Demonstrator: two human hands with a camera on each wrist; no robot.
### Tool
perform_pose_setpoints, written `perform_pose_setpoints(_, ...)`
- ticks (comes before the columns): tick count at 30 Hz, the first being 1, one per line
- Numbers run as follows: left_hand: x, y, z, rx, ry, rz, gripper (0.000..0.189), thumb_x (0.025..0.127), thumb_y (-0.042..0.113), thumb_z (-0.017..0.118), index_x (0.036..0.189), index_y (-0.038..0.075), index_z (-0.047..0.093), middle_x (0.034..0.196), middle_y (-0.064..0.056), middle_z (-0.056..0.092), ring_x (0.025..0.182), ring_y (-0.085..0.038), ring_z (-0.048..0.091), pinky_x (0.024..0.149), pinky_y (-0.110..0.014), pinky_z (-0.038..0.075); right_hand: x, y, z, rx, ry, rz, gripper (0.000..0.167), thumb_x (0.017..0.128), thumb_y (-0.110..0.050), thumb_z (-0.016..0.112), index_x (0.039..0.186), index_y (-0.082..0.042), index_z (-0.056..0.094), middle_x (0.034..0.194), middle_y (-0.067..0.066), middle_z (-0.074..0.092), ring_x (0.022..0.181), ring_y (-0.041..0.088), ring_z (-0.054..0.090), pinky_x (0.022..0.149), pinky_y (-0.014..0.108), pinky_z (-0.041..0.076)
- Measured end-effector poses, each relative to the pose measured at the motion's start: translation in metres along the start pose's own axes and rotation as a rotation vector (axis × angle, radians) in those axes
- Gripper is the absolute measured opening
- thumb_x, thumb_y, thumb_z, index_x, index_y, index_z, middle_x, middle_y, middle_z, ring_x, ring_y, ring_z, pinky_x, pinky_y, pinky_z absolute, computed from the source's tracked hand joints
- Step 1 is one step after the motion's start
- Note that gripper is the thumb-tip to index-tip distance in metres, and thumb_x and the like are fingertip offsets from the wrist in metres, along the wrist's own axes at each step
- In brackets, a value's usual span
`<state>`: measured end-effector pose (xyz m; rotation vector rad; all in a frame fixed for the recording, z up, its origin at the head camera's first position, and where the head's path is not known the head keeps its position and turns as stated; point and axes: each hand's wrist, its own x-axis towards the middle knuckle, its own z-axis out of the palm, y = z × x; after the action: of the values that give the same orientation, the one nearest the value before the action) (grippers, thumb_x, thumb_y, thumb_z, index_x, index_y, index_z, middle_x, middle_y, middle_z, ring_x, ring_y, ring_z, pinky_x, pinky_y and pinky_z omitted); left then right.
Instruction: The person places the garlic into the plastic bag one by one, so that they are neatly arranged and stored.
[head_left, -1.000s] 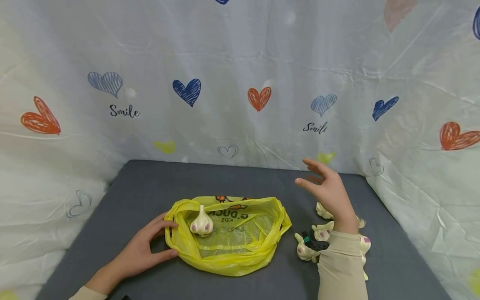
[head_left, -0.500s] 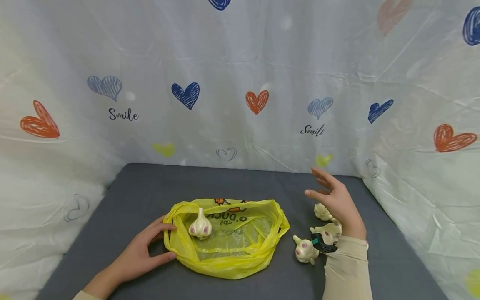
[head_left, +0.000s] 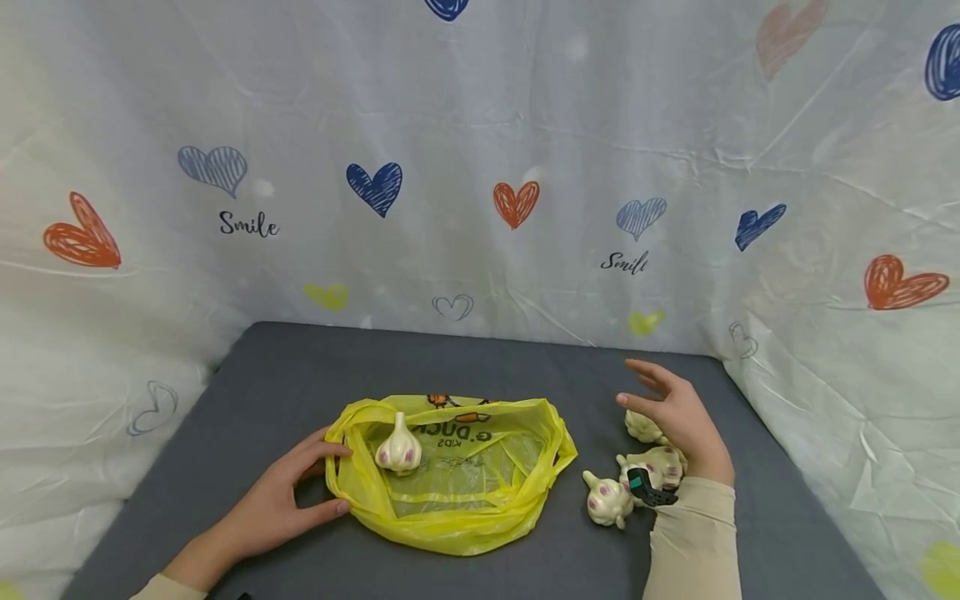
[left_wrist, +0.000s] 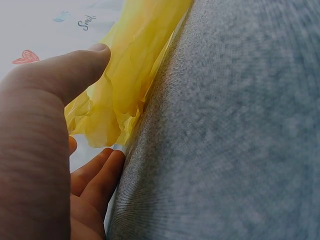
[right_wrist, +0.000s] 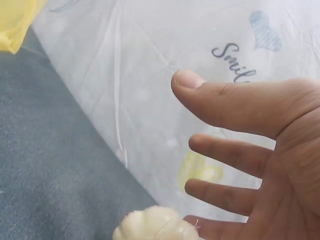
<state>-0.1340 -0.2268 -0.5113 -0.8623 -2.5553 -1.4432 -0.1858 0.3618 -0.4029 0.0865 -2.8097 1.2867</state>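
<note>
A yellow plastic bag [head_left: 457, 533] lies on the table with its mouth spread wide and print on its inner wall. One garlic bulb [head_left: 398, 447] sits inside near the left end, stem up. My left hand [head_left: 281, 500] rests against the bag's left end, thumb and fingers spread apart. In the left wrist view the thumb [left_wrist: 85, 72] lies against the yellow plastic [left_wrist: 135, 60]. My right hand [head_left: 682, 417] hovers with loose fingers and holds nothing. Beneath it lie several garlic bulbs, among them a near one [head_left: 607, 498] and a far one [head_left: 642, 427], partly hidden by the hand and sleeve.
A dark grey cloth covers the table [head_left: 300, 358]. A white curtain [head_left: 450, 108] printed with hearts hangs behind and at both sides. A black band with a small device [head_left: 651, 490] is on the right wrist.
My right hand has moved right and down, away from the bag and over the loose garlic bulbs. My left hand stays at the bag's left end, and the bulb inside has not moved.
</note>
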Motion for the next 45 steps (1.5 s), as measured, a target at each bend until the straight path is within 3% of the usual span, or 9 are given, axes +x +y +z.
perform_pose_setpoints(13,-0.002,0.0,-0.001,-0.013,0.008,0.024,0.059,0.095,0.018,0.089,0.147,0.027,0.062,0.17,-0.023,0.036,0.149,0.01,0.034,0.104,-0.018,0.053,0.007,0.019,0.006,0.07,-0.049,0.094,0.078,0.103,-0.03,0.081,0.169,-0.015,0.043,0.177,0.021,0.027,0.159,0.054,0.027,0.118,0.073,0.039)
perform_pose_setpoints(21,-0.003,-0.001,-0.001,-0.013,0.012,0.027,0.06,0.095,0.018,0.09,0.147,0.028,0.062,0.171,-0.02,0.037,0.148,0.009,0.036,0.104,-0.018,0.053,0.008,0.023,0.009,0.007,-0.14,0.123,0.08,0.101,-0.025,0.082,0.169,-0.01,0.042,0.174,0.028,0.028,0.154,0.06,0.029,0.115,0.075,0.039)
perform_pose_setpoints(32,-0.001,0.001,0.0,0.003,0.002,0.005,0.058,0.096,0.022,0.089,0.146,0.03,0.062,0.17,-0.021,0.038,0.148,0.011,0.034,0.102,-0.024,0.057,0.004,0.027,0.009,-0.012,-0.169,0.141,0.078,0.102,-0.022,0.08,0.168,-0.005,0.041,0.171,0.031,0.032,0.153,0.061,0.031,0.116,0.073,0.04)
perform_pose_setpoints(40,0.0,-0.001,0.001,-0.002,-0.003,-0.002,0.058,0.096,0.023,0.089,0.147,0.03,0.062,0.171,-0.021,0.037,0.148,0.012,0.033,0.103,-0.022,0.055,0.001,0.029,0.008,-0.027,-0.18,0.126,0.074,0.103,-0.023,0.08,0.162,0.004,0.045,0.161,0.035,0.045,0.141,0.053,0.05,0.109,0.063,0.05)
perform_pose_setpoints(45,-0.001,-0.001,0.001,0.001,-0.001,-0.002,0.058,0.096,0.023,0.089,0.146,0.03,0.062,0.17,-0.021,0.037,0.148,0.012,0.033,0.103,-0.022,0.055,0.001,0.029,0.008,-0.033,-0.179,0.124,0.071,0.103,-0.022,0.08,0.16,0.005,0.048,0.158,0.034,0.049,0.14,0.05,0.052,0.109,0.062,0.05)
